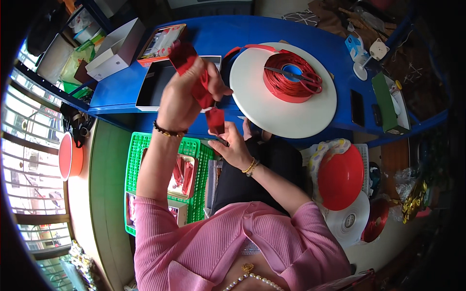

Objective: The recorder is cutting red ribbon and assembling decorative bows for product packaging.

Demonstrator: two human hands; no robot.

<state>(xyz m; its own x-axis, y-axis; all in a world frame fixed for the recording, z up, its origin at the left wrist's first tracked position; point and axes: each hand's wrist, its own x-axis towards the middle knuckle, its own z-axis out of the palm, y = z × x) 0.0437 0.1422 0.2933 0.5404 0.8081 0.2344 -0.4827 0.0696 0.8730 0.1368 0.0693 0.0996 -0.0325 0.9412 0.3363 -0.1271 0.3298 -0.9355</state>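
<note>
Head view: left hand [188, 89] grips red ribbon [183, 56], right hand [235, 146] below seemingly pinches it; should handle light, soft; grab edges.

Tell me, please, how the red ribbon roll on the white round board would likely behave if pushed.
Lying flat on the white round board, the red ribbon roll would probably slide, not roll away. The scissors on top might shift. The red strip curving past the board's edge looks floppy.

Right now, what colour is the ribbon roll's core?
The core of the red ribbon roll is blue, seen best in the head view.
</note>
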